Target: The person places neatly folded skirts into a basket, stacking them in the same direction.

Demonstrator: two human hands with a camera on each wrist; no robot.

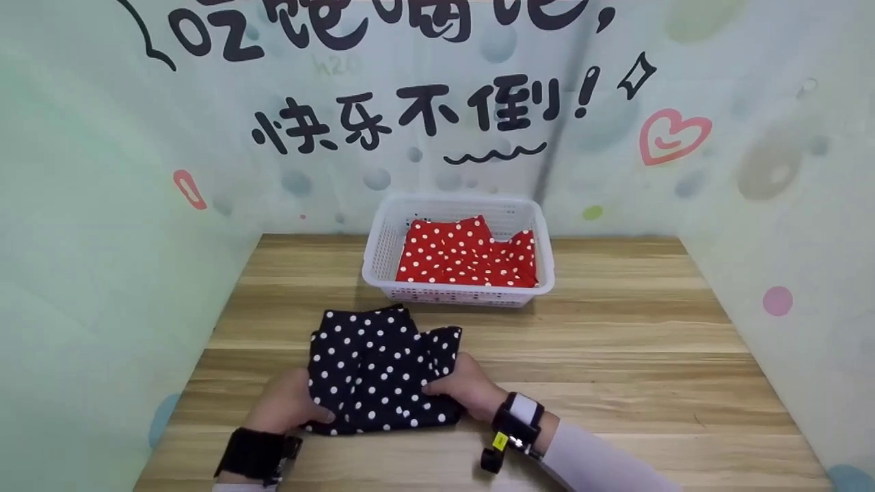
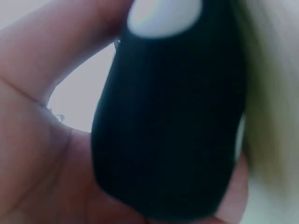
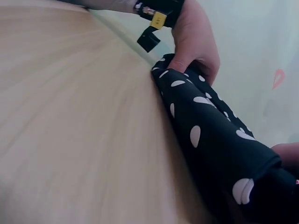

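A folded black cloth with white polka dots (image 1: 379, 372) is held between both hands over the front of the wooden table; its exact kind is not clear. My left hand (image 1: 287, 403) grips its lower left edge, thumb on top. At the right side my right hand (image 1: 472, 388) pinches it, thumb over the front. Close up in the left wrist view, the dark fold (image 2: 168, 126) lies between the left thumb and fingers. The right wrist view shows the cloth's thick folded edge (image 3: 210, 121), with the left hand (image 3: 194, 42) on its far end.
A white plastic basket (image 1: 458, 295) stands at the back of the table (image 1: 615, 355), near the wall. Inside it lies a folded red cloth with white dots (image 1: 458, 253). Printed fabric walls (image 1: 772, 205) enclose the table at the back and sides.
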